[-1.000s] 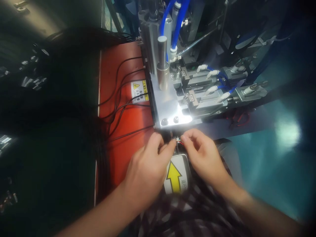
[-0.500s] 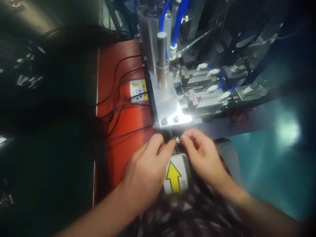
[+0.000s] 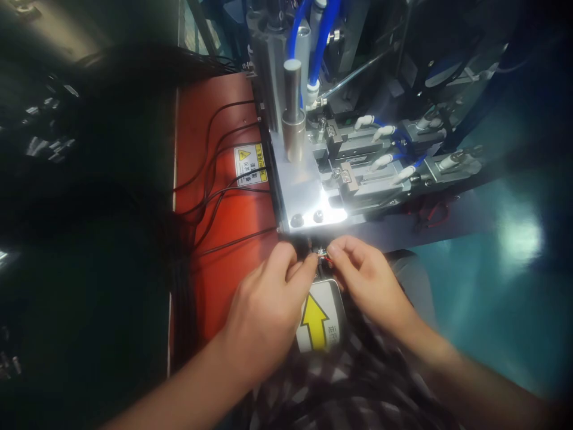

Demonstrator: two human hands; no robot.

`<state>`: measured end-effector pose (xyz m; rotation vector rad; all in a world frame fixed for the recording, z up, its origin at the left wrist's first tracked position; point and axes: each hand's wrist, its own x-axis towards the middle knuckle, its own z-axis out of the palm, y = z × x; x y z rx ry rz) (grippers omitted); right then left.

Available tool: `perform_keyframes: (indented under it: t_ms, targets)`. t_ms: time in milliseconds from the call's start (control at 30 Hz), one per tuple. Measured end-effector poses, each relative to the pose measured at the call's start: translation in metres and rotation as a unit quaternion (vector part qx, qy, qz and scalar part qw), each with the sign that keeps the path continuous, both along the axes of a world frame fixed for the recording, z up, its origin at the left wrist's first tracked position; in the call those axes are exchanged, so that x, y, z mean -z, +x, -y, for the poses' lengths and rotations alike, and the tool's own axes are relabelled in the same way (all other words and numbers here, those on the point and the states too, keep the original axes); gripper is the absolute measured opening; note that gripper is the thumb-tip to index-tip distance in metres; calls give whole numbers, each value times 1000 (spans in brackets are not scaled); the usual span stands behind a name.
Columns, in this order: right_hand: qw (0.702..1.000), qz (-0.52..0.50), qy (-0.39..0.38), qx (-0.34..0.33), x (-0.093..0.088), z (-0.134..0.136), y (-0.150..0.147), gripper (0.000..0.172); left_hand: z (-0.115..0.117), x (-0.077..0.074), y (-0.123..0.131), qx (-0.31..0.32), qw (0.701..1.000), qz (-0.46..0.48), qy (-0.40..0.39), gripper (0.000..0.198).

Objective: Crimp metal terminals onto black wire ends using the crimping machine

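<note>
Just below the machine's front plate, my left hand (image 3: 266, 298) and my right hand (image 3: 369, 280) meet with their fingertips almost together. Thin wires (image 3: 328, 259), one of them red, run into the pinch of my right thumb and forefinger. A tiny pale part (image 3: 320, 253) shows in the gap between the two hands, too small to name. My left thumb and forefinger are closed at its left side, and what they hold is hidden. Under the hands lies a white plate with a yellow arrow (image 3: 314, 319).
A bright metal block (image 3: 308, 185) with an upright rod (image 3: 293, 89) stands just beyond my hands. Pneumatic cylinders (image 3: 376, 191) with white fittings reach right. Black cables (image 3: 219, 197) cross an orange-red panel (image 3: 233, 239) bearing a warning label (image 3: 250, 165).
Both hands stay nearly in place. Slightly more of the thin wires shows between the fingertips. The whole view has shifted very little.
</note>
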<state>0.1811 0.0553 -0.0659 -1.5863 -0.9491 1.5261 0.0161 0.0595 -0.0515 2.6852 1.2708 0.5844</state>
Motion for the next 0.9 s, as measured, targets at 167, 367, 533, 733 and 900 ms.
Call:
perform_keyframes:
  t_ms: [167,367,533,733,900]
  targets:
    - [1000,-25,-13,-12,1,2,0,27,1,2,-2,4,1000,8,3,27]
    - [987,116,110,-10,10,5,0,20,1,4,-2,9,1000,19,3,27]
    - [944,246,221,-15,12,6,0,15,0,2,-2,17,999,30,-7,28]
    - [997,30,-5,-78,1,-1,5,29,-1,1,-2,26,999,28,-13,28]
    - [970,193,146,-34,8,4,3,19,-1,-1,-1,25,1000,-8,12,28]
